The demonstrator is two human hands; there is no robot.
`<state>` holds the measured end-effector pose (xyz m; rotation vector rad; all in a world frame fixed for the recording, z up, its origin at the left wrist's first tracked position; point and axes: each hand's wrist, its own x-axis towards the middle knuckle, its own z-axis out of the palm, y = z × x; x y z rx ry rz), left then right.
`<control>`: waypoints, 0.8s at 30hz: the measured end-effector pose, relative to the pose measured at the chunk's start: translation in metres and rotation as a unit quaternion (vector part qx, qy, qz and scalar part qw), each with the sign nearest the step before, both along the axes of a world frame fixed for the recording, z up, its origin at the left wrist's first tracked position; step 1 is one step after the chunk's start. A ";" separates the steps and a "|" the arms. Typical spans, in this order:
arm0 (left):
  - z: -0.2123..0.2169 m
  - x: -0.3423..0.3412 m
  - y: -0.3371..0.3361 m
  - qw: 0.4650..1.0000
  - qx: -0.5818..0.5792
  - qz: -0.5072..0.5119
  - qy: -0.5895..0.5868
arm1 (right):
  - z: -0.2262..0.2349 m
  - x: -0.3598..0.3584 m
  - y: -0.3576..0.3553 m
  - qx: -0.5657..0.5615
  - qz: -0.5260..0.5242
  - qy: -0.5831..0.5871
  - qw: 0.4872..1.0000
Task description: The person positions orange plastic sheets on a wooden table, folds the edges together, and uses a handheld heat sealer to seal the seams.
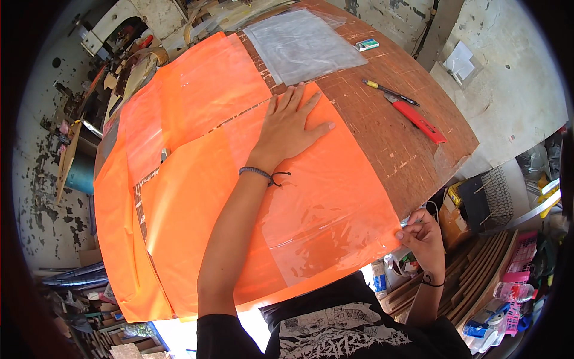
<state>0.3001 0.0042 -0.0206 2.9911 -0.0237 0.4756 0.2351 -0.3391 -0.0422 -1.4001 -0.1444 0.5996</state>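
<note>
While your two hands work the sheets, the bench holds the following, each placed against the wooden worktable:

- Wooden worktable point(388, 137): brown, scored top, bare only along its right side.
- Orange plastic sheets point(197, 203): several overlapping, covering most of the worktable from its left edge to past the middle, with the near edge hanging toward you.
- Clear plastic film point(317, 209): laid over the right part of the orange sheets, reaching the worktable's near right corner; creased toward that corner.
- Second clear sheet point(302, 45): lying flat at the worktable's far end, its near edge touching the orange.
- Your left hand point(290, 128): fingers spread, palm pressed flat on the film and orange sheet near the worktable's middle; a dark cord bracelet point(260, 173) sits on the wrist.
- Your right hand point(421, 236): at the worktable's near right corner, fingertips pinching the corner of the clear plastic film.
- Red utility knife point(418, 119): on the bare wood at the worktable's right side, well apart from both hands.
- Pen point(388, 91): yellow-ended and dark, just beyond the knife, almost touching it.
- Small box point(366, 44): white and green, at the worktable's far right edge, near the second clear sheet.
</note>
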 end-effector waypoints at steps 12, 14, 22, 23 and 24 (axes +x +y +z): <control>-0.004 -0.004 -0.002 1.000 -0.020 0.008 -0.002 | -0.002 -0.005 0.000 -0.026 0.007 -0.008 1.000; -0.004 0.000 -0.001 1.000 -0.029 0.004 -0.002 | -0.001 -0.004 0.001 -0.022 -0.017 -0.011 1.000; 0.086 -0.017 0.001 0.983 -0.170 0.011 0.064 | -0.005 -0.001 0.002 -0.004 -0.007 -0.029 1.000; 0.107 -0.031 -0.001 0.984 -0.174 -0.011 0.027 | -0.004 -0.002 0.002 0.000 -0.008 -0.027 1.000; 0.128 -0.053 -0.002 0.985 -0.172 -0.026 -0.012 | -0.001 -0.004 0.006 0.007 0.003 -0.024 1.000</control>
